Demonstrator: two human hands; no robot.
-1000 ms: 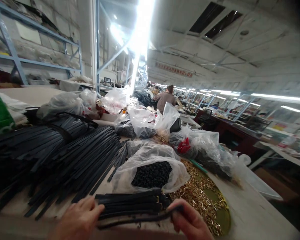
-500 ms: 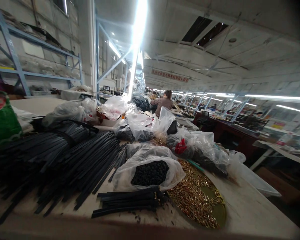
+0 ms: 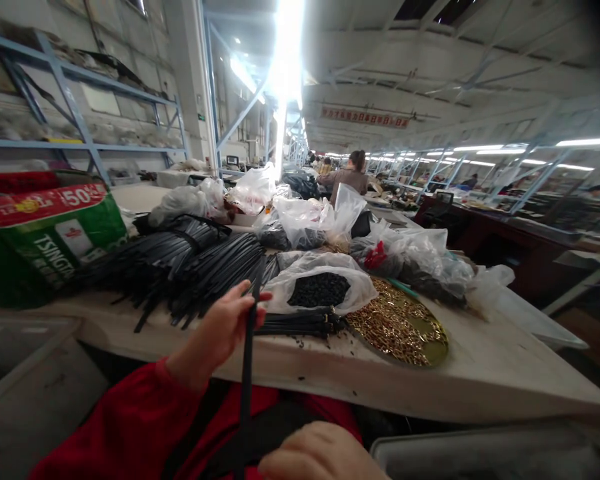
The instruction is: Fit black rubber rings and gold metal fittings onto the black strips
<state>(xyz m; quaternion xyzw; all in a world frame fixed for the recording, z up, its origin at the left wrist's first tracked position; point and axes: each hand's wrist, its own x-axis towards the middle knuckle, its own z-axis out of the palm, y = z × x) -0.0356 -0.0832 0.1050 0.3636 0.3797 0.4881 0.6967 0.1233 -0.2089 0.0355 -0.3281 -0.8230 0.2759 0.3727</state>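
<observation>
- Head view: my left hand [image 3: 225, 330] pinches a black strap [image 3: 245, 373] upright, before the table's [image 3: 480, 383] near edge.
- My right hand [image 3: 320, 459] lies at its lower end; I cannot tell its grip.

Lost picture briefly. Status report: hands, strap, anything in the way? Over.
Left hand pinching black strap, held upright in front of table. Right hand low by its lower end, grip unclear. Nothing blocking; strap bundle lies on table beyond.
</observation>
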